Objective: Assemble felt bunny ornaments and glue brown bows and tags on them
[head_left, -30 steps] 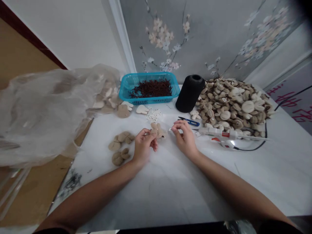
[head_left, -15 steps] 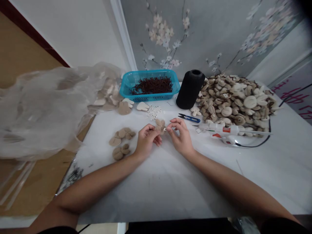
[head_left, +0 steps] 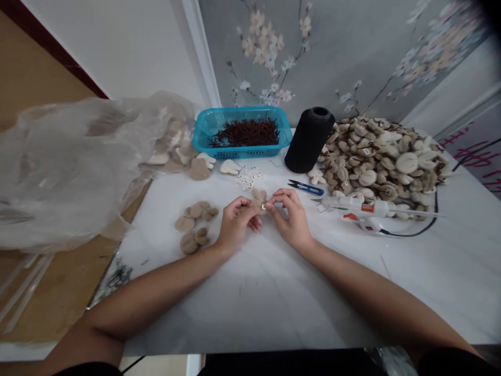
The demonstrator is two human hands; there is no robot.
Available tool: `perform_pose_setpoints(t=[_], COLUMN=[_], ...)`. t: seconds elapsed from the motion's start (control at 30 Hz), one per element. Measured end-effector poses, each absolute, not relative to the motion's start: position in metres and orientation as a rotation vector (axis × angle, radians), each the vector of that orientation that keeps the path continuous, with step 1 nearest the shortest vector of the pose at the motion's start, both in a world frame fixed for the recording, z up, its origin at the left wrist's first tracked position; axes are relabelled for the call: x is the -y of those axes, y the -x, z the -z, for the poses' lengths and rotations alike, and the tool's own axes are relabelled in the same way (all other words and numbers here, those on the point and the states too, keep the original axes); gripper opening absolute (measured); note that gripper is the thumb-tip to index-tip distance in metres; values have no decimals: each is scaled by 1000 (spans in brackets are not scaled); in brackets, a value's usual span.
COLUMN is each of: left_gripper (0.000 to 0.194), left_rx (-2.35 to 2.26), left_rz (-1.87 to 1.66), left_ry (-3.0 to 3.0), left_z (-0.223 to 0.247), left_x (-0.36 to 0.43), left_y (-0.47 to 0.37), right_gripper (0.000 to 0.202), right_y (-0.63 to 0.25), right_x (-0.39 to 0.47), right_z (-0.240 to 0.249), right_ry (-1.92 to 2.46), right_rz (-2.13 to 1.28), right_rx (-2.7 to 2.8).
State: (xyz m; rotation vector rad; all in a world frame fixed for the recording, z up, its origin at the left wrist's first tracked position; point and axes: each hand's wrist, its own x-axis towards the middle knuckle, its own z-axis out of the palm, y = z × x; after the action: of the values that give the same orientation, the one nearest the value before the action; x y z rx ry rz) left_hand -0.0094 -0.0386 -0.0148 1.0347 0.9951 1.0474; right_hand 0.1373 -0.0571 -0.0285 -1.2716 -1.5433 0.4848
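Between my hands is a small beige fabric bunny-shaped piece (head_left: 258,196), its two rounded ears pointing away from me. My left hand (head_left: 235,222) pinches its left side between thumb and fingers. On the piece's front lies a tiny whitish label (head_left: 263,207). The thumb and forefinger of my right hand (head_left: 290,218) are closed at the label's right edge, pressing it against the fabric. Just beyond the piece, several small white labels (head_left: 249,176) are scattered on the table. Left of my left hand lie beige padded pieces (head_left: 190,243) and more beige fabric pieces (head_left: 198,210).
At the back stands a blue basket (head_left: 203,150) of dark brown strips, with a black thread cone (head_left: 309,141) beside it. Thread snips (head_left: 307,188) and a glue gun (head_left: 368,209) with its cord lie right, before a heap of beige pieces (head_left: 376,162). Plastic bagging (head_left: 74,172) covers the left.
The label now lies against the front of the bunny piece, where before it was at the piece's right edge in my right fingertips. The view has shifted slightly.
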Motion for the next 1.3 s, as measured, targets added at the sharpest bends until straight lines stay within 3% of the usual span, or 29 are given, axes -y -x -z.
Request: perform_pose_setpoints(t=[0.13,0.37,0.47,0.83,1.13,1.3], left_gripper=[20,18,18,19,16,17], left_rx=[-984,-950,-934,-953,-938,-970], left_rz=[-1059,-1093,-1093,-1094,-1108,-1337], left_ry=[-1063,-1099,-1107,-1090,-1120,-1008], left_z=[15,16,16,16,15,-5], left_x=[39,40,40,40,43,32], left_y=[10,12,12,11,10,17], right_gripper=[15,37,42,50,46,34], right_y=[-135,-129,-129,-131,-132,-134], right_x=[60,61,60,58,58,56], right_z=[28,27,23,21,23,23], right_ry=[1217,925,882,960,896,994], right_rz=[-605,-1266,-1386,-1366,-1323,-1086], right_rx=[1385,1057,1007,950,1008,1114])
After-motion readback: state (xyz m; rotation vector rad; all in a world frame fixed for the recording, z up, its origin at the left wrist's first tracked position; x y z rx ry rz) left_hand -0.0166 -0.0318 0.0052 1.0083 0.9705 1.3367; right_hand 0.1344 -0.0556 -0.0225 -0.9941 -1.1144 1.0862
